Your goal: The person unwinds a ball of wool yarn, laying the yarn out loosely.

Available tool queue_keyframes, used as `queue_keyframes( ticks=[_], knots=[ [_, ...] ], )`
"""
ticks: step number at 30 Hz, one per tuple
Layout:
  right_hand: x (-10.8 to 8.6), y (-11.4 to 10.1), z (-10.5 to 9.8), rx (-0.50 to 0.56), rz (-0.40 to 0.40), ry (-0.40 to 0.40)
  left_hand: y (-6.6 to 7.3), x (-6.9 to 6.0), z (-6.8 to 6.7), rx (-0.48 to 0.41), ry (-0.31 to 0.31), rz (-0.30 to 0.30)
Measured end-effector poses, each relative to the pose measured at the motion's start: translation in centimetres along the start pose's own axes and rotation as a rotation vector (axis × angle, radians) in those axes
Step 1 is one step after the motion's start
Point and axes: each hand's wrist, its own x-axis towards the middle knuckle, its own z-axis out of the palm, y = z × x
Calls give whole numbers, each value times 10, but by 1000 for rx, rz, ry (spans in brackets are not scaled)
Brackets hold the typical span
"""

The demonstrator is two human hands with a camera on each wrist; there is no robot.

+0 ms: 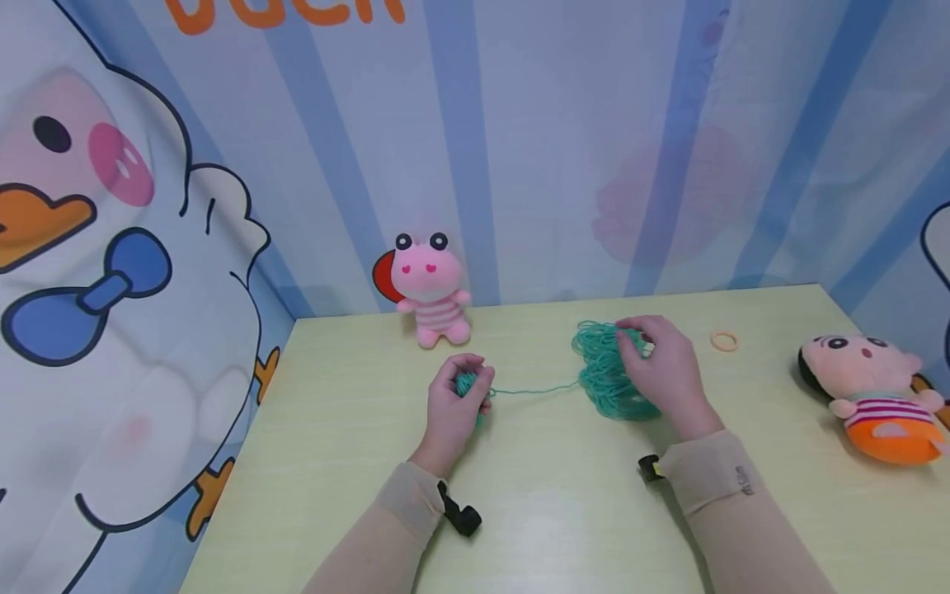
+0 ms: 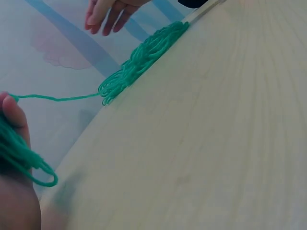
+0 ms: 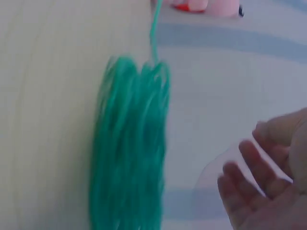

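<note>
My left hand (image 1: 454, 400) grips a small wound bundle of green yarn (image 1: 465, 383), its fingers curled round it. In the left wrist view a loop of that bundle (image 2: 36, 167) sticks out beside the palm. A single strand (image 1: 534, 391) runs from it to a loose skein of green yarn (image 1: 604, 371) lying on the table. Above the skein hovers my right hand (image 1: 663, 367), fingers relaxed and apart. The right wrist view shows a gap between the skein (image 3: 129, 153) and the right fingers (image 3: 249, 177), with nothing held.
A pink plush toy (image 1: 434, 289) sits at the table's back edge. Right of the skein lies a small wooden ring (image 1: 724, 341). Another plush doll (image 1: 876, 396) in orange lies at the table's right side. A printed cloth backdrop (image 1: 534, 148) stands behind the table (image 1: 549, 520).
</note>
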Motion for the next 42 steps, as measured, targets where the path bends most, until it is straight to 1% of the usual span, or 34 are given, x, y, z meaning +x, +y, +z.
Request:
queue_keyframes(
  ticks=[1, 2, 4, 5, 8, 9, 10, 11, 12, 14, 17, 19, 22, 25, 31, 34, 38, 42],
  knots=[
    [-1, -6, 5, 25, -48, -29, 0, 0, 0, 0, -3, -2],
    [-2, -14, 10, 47, -89, -74, 1, 0, 0, 1, -7, -3],
    [-5, -29, 22, 80, -144, -202, 1, -1, -1, -7, -14, -4],
    [-8, -36, 28, 84, -162, -276, 1, -1, -1, -16, -18, -3],
    [-17, -54, 46, 62, -176, -486, 3, -2, 0, -36, -44, 6],
    [-20, -58, 51, 47, -187, -534, 3, -2, 0, -43, -53, 10],
    [-23, -61, 56, 32, -196, -566, 3, -2, 1, -48, -62, 14],
    [-26, -63, 59, 18, -202, -581, 3, -2, 1, -51, -71, 18],
    [-27, -65, 63, 5, -207, -581, 3, -2, 1, -53, -79, 22],
    [-30, -66, 66, -16, -227, -546, 3, -2, 2, -57, -84, 25],
    [-30, -65, 66, -20, -217, -490, 3, -1, 2, -54, -76, 25],
    [-28, -63, 62, -11, -203, -467, 3, -1, 2, -43, -64, 21],
    [-23, -60, 52, 3, -163, -428, 2, -1, 1, -18, -37, 13],
    [-17, -54, 38, 8, -114, -361, 2, -1, 0, -5, -22, 10],
    [-4, -35, 8, 3, -25, -221, 3, -2, -1, -2, -32, 29],
    [-2, -26, -4, -14, 41, -168, 2, -2, -2, -8, -34, 38],
    [0, -14, -13, -44, 124, -100, 2, -1, -2, -20, -34, 41],
    [2, 1, -17, -73, 204, -54, 3, -1, -1, -34, -53, 43]
  ],
)
